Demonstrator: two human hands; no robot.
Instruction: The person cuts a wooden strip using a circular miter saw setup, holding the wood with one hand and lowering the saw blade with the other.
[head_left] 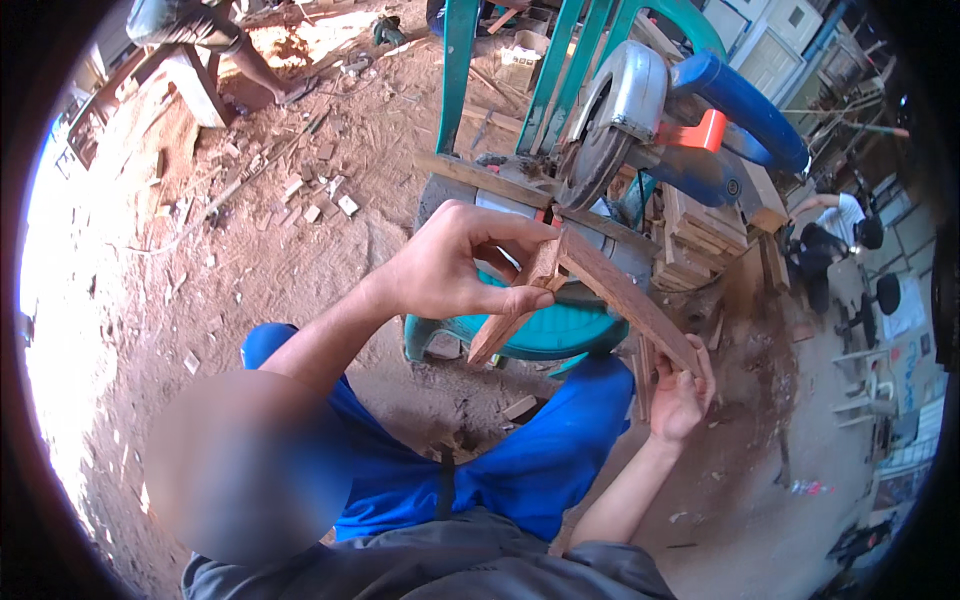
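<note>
Two reddish-brown wooden strips meet at a corner in front of my chest. My left hand [450,262] pinches them near that corner, thumb below and fingers above. The shorter-looking strip [492,338] slants down to the left from there. Toward the right runs the longer strip [632,302], its lower end held in the fingers of my right hand [680,400]. Just beyond the corner stands a mitre saw [640,95] with a round blade [596,150], silver guard, blue handle and orange part. It rests on a green plastic chair [530,332].
Stacked wood pieces [700,238] lie right of the saw. Scattered offcuts [322,205] cover the sandy ground at left. One person [190,22] sits on a wooden support [195,85] at far left; another person [845,222] is at far right.
</note>
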